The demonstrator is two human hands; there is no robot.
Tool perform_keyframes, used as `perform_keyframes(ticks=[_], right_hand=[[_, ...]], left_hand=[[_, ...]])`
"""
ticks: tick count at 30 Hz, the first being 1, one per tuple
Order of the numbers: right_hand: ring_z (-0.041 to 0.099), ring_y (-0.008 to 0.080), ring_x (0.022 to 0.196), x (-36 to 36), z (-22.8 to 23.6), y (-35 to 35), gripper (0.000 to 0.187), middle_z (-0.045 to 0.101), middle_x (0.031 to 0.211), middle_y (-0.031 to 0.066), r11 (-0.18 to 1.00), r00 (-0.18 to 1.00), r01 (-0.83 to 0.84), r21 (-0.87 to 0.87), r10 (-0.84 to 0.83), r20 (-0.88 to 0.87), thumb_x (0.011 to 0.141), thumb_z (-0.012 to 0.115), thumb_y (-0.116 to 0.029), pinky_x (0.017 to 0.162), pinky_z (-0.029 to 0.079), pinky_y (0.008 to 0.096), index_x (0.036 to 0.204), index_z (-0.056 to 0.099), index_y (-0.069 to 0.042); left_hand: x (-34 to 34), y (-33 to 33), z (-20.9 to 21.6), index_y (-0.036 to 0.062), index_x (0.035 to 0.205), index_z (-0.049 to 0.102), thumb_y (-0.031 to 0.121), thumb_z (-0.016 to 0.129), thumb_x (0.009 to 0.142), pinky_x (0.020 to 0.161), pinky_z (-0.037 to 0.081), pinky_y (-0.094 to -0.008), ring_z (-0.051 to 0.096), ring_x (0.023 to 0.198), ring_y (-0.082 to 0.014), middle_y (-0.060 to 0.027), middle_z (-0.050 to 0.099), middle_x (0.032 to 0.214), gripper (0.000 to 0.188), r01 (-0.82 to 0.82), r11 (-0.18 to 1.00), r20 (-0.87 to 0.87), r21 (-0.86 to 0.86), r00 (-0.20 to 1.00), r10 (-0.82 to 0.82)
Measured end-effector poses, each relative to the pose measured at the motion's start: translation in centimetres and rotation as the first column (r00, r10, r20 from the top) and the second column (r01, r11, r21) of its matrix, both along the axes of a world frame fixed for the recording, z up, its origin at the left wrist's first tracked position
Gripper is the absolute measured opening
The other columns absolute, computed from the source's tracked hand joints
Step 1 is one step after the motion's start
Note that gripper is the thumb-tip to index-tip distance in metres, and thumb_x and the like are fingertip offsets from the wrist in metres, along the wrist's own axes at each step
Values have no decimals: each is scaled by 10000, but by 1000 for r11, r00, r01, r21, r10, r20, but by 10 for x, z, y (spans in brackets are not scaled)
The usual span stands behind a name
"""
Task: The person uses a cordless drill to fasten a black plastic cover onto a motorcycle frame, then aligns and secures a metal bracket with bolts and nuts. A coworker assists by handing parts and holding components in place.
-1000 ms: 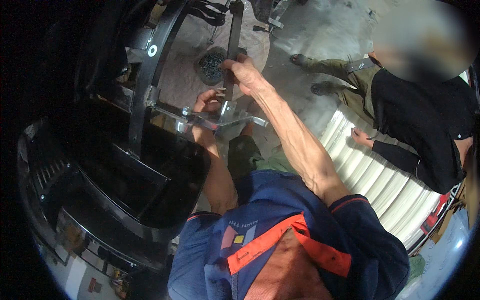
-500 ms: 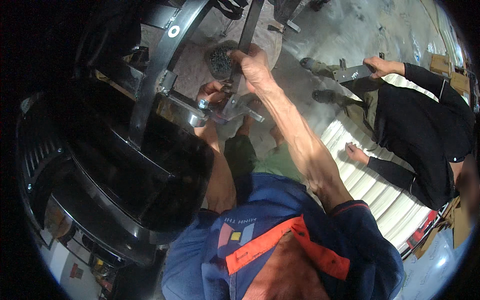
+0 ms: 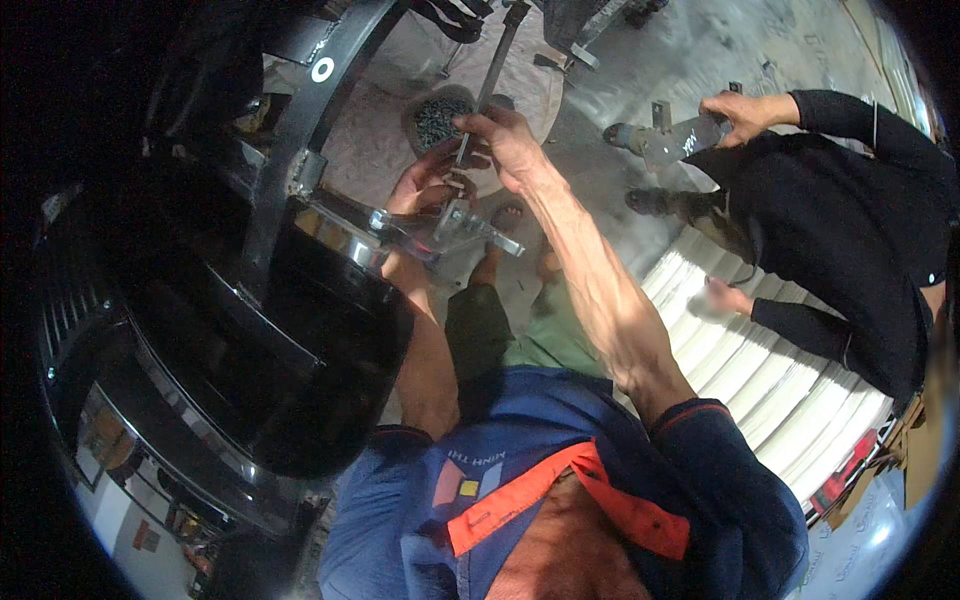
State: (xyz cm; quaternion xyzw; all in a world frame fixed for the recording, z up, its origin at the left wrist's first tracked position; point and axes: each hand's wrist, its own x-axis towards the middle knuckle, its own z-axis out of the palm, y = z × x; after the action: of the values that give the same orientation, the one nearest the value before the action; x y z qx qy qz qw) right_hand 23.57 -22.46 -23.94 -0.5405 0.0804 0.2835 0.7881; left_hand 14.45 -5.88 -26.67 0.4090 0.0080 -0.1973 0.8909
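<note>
A long, dark flat metal bar slants upward and away from me, its far end in view. My right hand is closed around its lower part, thumb and fingers pinching it. Just left of the bar's lower end is my left hand, with curled fingers near a small metal piece that I cannot make out. Below the hands sits a metal bracket with a flat tab sticking out to the right. A hex bolt shows at the bracket's left, beside the black machine frame.
Beyond my hands, a container of small dark fasteners sits on a pale sheet. At the right, a co-worker in black holds a flat metal plate. White ribbed panels lie below. The black machine fills the left.
The bar has turned to look narrower, and its far end has come into view. My left fingers have spread slightly around its lower end. The co-worker's plate has shifted.
</note>
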Motion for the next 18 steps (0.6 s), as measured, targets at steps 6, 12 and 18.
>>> perform_keyframes(ticks=[6,12,18], right_hand=[[669,229,728,-65,40,-29,361,693,815,213,679,821,496,-541,-164,547,867,738,-222,677,527,389,1030,661,90],[636,156,669,-146,60,-22,244,700,762,106,753,908,232,-615,59,414,922,695,-224,628,510,324,942,695,18],[619,128,684,-150,69,-17,209,678,795,90,842,952,178,-509,-17,305,879,711,-122,639,519,306,1014,652,25]], left_hand=[[1,-14,14,-4,1437,479,185,688,869,931,547,-362,667,1039,-235,-200,619,1288,634,67,996,36,51,997,-69],[4,-22,7,-4,1469,406,329,746,849,882,550,-338,685,998,-229,-164,636,1254,782,108,985,166,133,978,-129],[1,-23,0,20,1467,429,311,782,798,933,548,-333,654,1093,-226,-199,608,1285,811,148,988,184,39,971,-153]])
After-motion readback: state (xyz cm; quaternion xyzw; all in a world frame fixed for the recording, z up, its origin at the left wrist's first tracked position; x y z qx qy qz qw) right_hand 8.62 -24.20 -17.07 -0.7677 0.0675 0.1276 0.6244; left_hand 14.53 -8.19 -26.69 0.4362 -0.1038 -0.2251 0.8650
